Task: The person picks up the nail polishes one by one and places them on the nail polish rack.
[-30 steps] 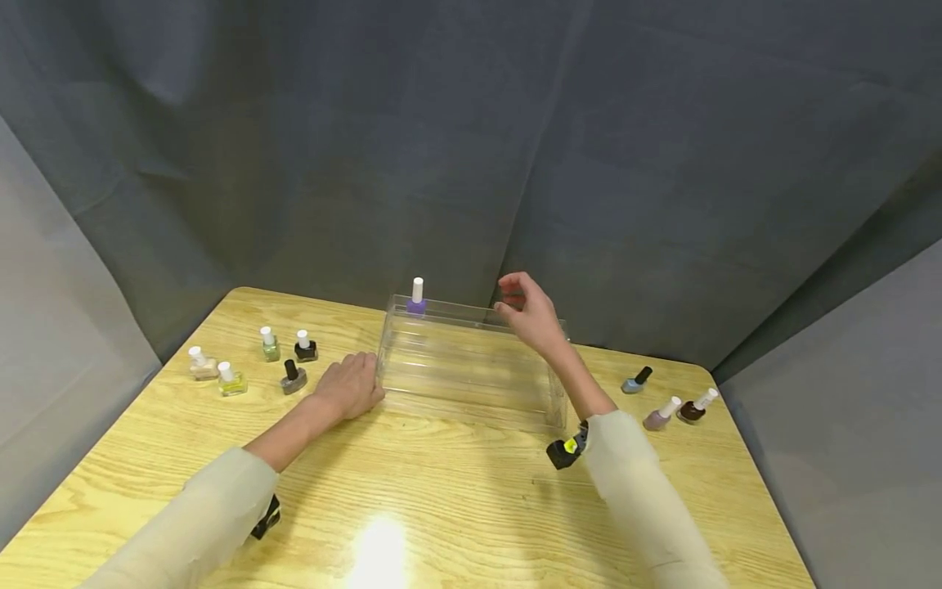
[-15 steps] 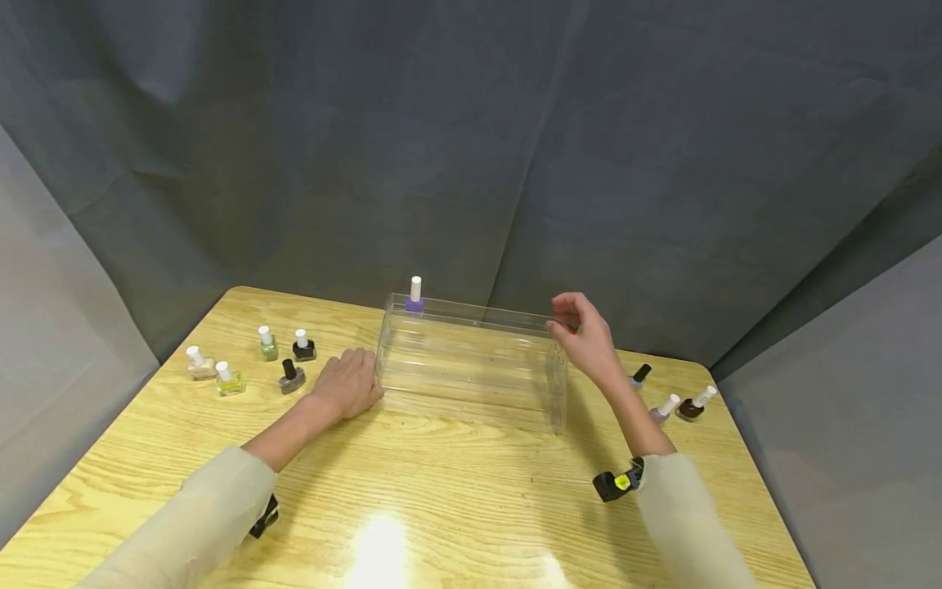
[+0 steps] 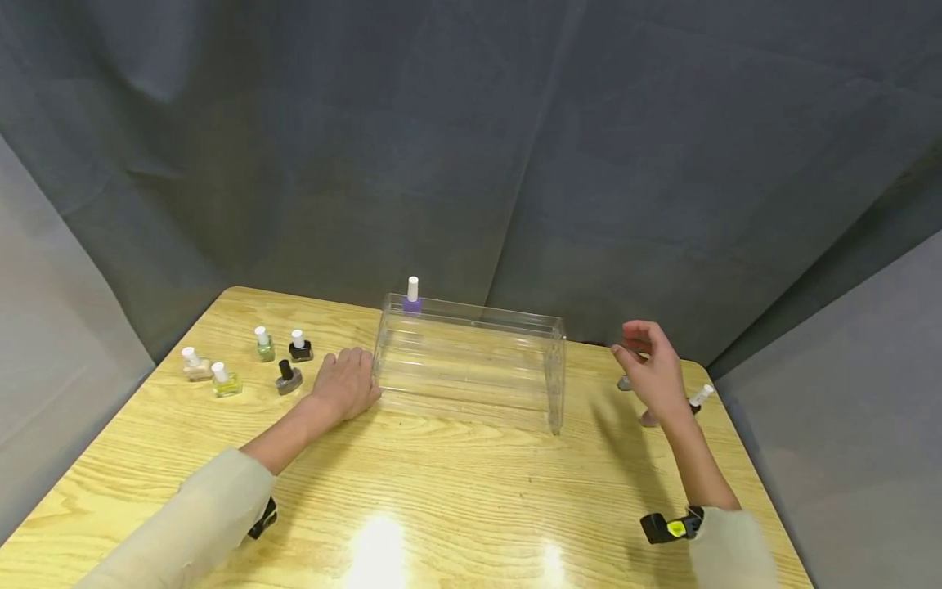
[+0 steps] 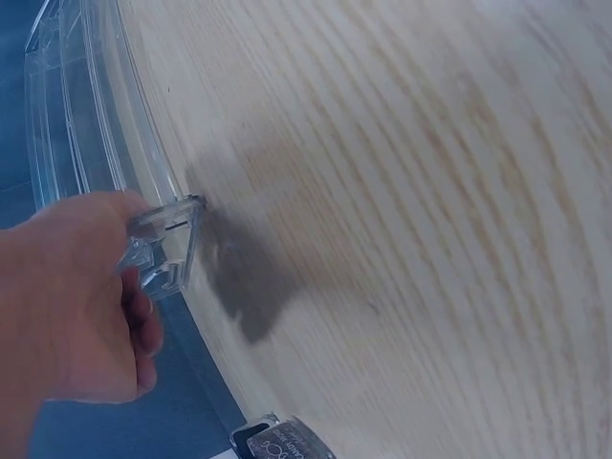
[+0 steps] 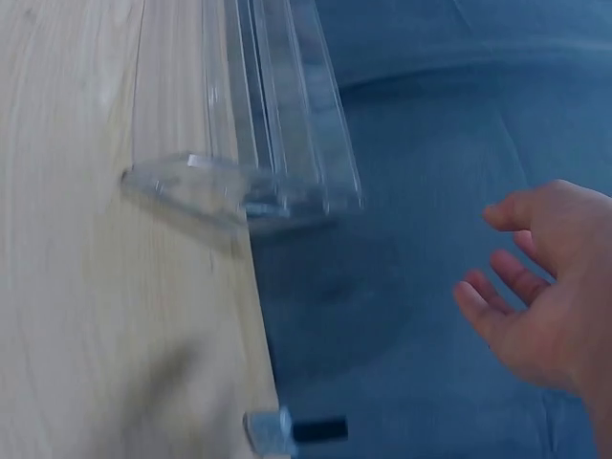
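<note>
A clear plastic tiered rack [image 3: 554, 384] stands at the back middle of the table. On its top tier, at the left end, a purple nail polish bottle [image 3: 411, 305] with a white cap stands upright. My left hand [image 3: 344, 386] grips the rack's left end, fingers curled behind the clear side panel [image 4: 167, 229] in the left wrist view. Past the rack's right end, my right hand [image 3: 653, 372] hovers with loosely bent fingers and nothing in them. Below it is a light blue polish bottle [image 5: 268, 432], black-capped, at the table's back edge; the hand partly hides it in the head view.
Several polish bottles stand at the left, among them a yellow one [image 3: 227, 384], a green one [image 3: 266, 350] and a grey one [image 3: 289, 380]. A mauve bottle [image 3: 648, 419] and a white-capped dark one [image 3: 699, 399] sit behind my right wrist. A dark curtain [image 3: 471, 147] hangs behind the table.
My right hand has swung right, from above the rack's top tier to over the bottles at the table's right. The left hand keeps its hold on the rack, and the purple bottle stays put.
</note>
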